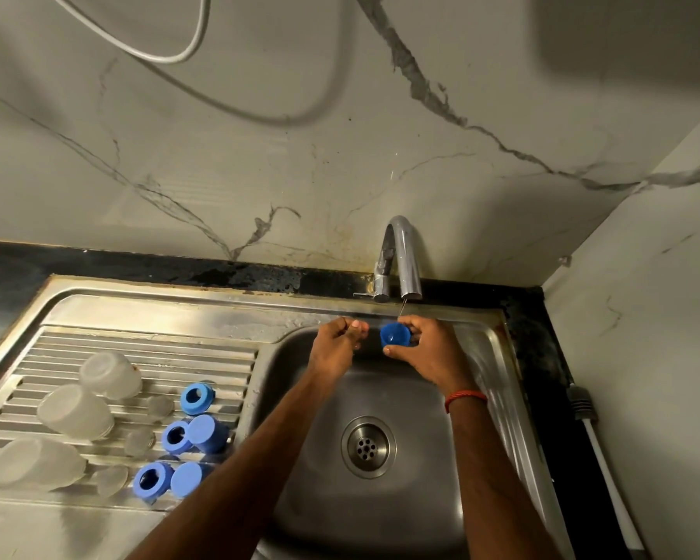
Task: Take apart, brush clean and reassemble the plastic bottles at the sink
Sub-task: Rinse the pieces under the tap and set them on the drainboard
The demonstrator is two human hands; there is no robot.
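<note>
Disassembly looks done: clear bottle bodies (75,412), blue rings (197,398) and caps (207,432) lie apart on the drainboard (138,349), well left of the left hand (338,343). Reassembly remains. The right hand (429,349) pinches a blue cap (395,335) under the faucet (401,256). The left hand, just beside it, curls its fingers; whether it holds anything I cannot tell.

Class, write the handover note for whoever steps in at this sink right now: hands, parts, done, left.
Right hand grips a blue cap under the thin stream from the tap; left hand curled, holding nothing visible.
Drainboard: three clear bottles, three blue rings, two blue caps, all apart.
Done: disassembly.
Left: finish rinsing, reassemble; whether brushing is done, cannot tell.
</note>
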